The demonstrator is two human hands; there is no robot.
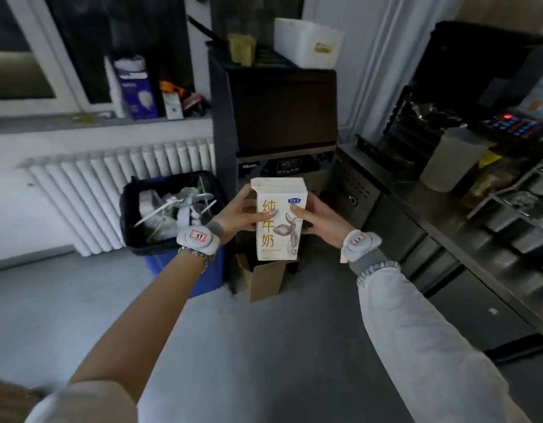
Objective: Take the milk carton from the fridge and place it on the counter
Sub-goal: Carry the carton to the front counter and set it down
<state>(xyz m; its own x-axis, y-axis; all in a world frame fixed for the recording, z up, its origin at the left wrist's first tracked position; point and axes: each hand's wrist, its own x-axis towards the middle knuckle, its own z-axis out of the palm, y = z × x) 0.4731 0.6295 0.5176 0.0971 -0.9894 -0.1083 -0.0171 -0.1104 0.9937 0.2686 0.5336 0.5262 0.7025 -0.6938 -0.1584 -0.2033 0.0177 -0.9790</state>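
Note:
A cream-white milk carton [279, 236] with gold characters is held upright in mid-air in front of me, above the floor. My left hand [238, 213] grips its left side and my right hand [317, 219] grips its right side, fingers wrapped onto the front face. The steel counter [416, 190] runs along the right, apart from the carton. The fridge's under-counter doors [395, 236] below it look closed.
A tall dark machine [279, 117] stands straight ahead, a white bin [307, 41] on top. A blue trash bin [172, 215] full of waste stands to the left by a white radiator [111, 184]. The counter holds a translucent jug [453, 160], trays and a black appliance [489, 80]. A cardboard box [264, 279] sits on the floor.

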